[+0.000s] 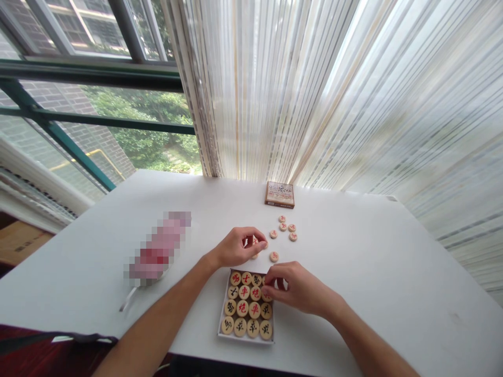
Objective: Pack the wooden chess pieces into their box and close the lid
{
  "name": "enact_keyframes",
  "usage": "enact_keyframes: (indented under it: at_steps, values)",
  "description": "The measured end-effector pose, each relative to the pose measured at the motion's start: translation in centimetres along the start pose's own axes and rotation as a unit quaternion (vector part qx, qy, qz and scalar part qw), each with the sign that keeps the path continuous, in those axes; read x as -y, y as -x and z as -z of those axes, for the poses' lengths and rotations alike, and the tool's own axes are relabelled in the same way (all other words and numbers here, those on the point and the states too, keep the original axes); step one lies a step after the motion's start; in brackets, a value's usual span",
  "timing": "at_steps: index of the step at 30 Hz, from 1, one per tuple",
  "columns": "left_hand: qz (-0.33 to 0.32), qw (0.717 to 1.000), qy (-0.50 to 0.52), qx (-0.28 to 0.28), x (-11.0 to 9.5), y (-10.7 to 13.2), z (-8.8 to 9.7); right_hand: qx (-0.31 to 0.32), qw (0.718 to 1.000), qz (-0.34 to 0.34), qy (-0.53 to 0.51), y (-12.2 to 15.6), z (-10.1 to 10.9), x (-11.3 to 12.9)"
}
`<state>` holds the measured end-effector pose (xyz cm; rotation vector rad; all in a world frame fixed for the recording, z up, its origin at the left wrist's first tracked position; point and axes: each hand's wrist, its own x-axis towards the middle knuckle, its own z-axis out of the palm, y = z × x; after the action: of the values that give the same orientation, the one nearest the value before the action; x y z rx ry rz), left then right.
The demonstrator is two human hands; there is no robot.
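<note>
A shallow white box (220,325) near the table's front edge holds several round wooden chess pieces (244,309) marked in red and black. My right hand (296,288) is curled over the box's upper right corner, its fingertips pinched on a piece there. My left hand (238,246) hovers just beyond the box, fingers closed round a loose piece. Several more loose pieces (283,227) lie on the white table (373,272) further back, and one loose piece (274,256) rests between my hands.
A small brown box lid (280,194) lies near the table's far edge by the striped curtain (314,89). A blurred pink object (159,248) lies to the left. A window with green frames (58,131) is at the far left.
</note>
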<state>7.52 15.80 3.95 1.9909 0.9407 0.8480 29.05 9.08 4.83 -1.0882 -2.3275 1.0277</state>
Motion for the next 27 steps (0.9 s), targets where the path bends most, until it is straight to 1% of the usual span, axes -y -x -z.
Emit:
enact_keyframes:
  at_steps: [6, 11, 17, 27]
  values:
    - [0.0, 1.0, 0.0, 0.001, 0.05, 0.02, 0.01, 0.002, 1.0, 0.002, 0.029, -0.02, -0.12, -0.22]
    - [-0.005, 1.0, 0.002, 0.004, 0.09, 0.02, -0.01, 0.02, 0.999, -0.01, 0.035, 0.03, -0.08, -0.09]
    - [-0.006, 1.0, 0.002, 0.003, 0.08, 0.03, -0.06, 0.019, 0.998, -0.014, 0.053, -0.16, -0.08, -0.15]
    - [-0.005, 1.0, 0.003, 0.004, 0.06, 0.02, -0.01, 0.023, 0.999, -0.016, 0.043, -0.06, -0.04, -0.23]
